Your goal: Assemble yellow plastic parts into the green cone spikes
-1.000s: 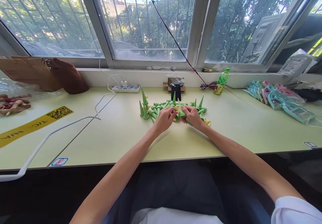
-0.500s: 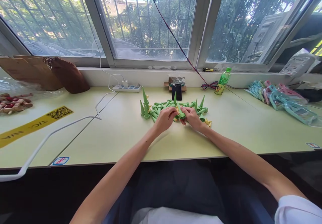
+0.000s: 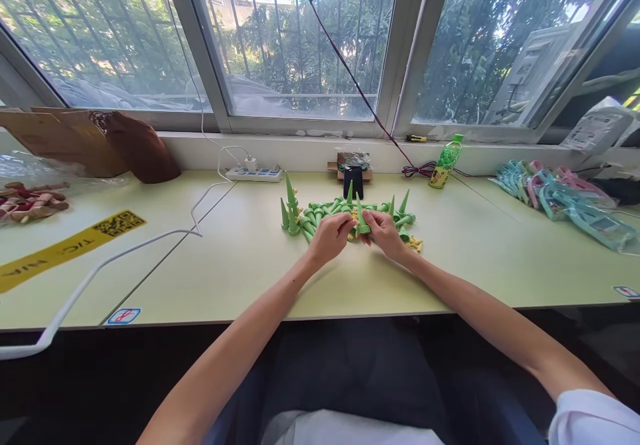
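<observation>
A heap of green cone-shaped plastic spikes (image 3: 320,213) lies on the pale green table (image 3: 240,265), a few of them standing upright at its left end. Small yellow pieces (image 3: 414,244) lie at the heap's right edge. My right hand (image 3: 384,233) is closed on one green cone (image 3: 361,217), holding it point up. My left hand (image 3: 331,237) is curled beside it, fingertips pinched at the cone's base; what they pinch is too small to name.
A black phone (image 3: 353,180) leans behind the heap. A green bottle (image 3: 444,161) stands at the back right, a power strip (image 3: 253,174) with a white cable at the back left. Pastel plastic items (image 3: 565,200) lie far right, a brown bag (image 3: 139,148) and yellow tape (image 3: 65,249) left.
Both hands stay at the heap with the cone between them, with only slight shifts. The view has drifted a little.
</observation>
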